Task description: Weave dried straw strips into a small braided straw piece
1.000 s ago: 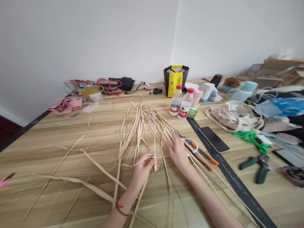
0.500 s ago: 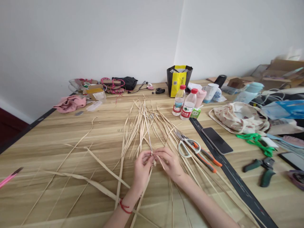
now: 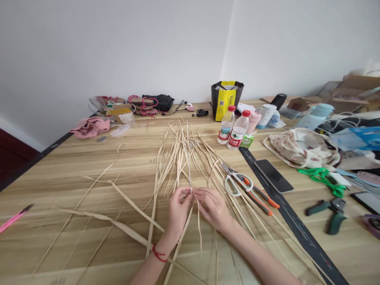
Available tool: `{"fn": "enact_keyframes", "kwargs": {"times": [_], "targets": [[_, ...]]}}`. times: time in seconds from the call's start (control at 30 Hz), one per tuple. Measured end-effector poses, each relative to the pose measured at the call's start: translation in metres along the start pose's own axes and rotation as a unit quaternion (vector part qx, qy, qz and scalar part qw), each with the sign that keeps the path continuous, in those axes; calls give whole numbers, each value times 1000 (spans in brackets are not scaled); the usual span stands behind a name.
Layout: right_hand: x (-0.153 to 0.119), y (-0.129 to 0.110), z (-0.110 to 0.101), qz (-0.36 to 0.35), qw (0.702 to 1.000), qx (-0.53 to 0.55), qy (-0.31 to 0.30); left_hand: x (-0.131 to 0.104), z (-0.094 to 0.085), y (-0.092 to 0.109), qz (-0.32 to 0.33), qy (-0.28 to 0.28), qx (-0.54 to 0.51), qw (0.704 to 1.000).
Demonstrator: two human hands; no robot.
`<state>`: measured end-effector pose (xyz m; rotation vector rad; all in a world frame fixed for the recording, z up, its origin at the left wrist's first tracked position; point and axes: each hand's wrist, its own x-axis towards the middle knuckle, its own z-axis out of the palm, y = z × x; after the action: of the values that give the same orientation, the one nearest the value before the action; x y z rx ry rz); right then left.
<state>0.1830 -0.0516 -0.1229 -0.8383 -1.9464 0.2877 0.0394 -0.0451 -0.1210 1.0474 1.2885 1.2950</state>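
Observation:
My left hand point(image 3: 179, 206), with a red cord on its wrist, is closed in a pinch at the lower end of thin pale wires point(image 3: 189, 162). Fingertip to fingertip with it, my right hand point(image 3: 212, 206) pinches a dried straw strip point(image 3: 200, 229) at the same spot. The strip's loose end hangs down between the hands. What lies right between the fingertips is mostly hidden. Beyond the hands, many pale straw strips point(image 3: 169, 154) fan out over the wooden table point(image 3: 89, 166), and more lie crossed at the left and right.
White-handled scissors point(image 3: 234, 184) and orange-grey pliers point(image 3: 258, 198) lie right of my hands, near a phone point(image 3: 273, 175). Farther off stand two water bottles point(image 3: 238, 130) and a yellow-black bag point(image 3: 227, 101). Dark-green cutters point(image 3: 331, 211) rest at the right.
The straw strip by my right hand now hangs down free between the hands, where it was held looped near the fingers. My right fingers have drawn closer together. The view has shifted slightly.

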Motion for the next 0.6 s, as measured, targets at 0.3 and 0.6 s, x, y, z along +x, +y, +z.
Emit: {"fn": "enact_keyframes", "kwargs": {"times": [0.3,0.6], "targets": [[8,2,-1,196,956,218,19,1,-2,8,-45,-3,-40,998],[13,11,0,322,886,327,74,-1,0,14,-73,-53,-87,992]]}}
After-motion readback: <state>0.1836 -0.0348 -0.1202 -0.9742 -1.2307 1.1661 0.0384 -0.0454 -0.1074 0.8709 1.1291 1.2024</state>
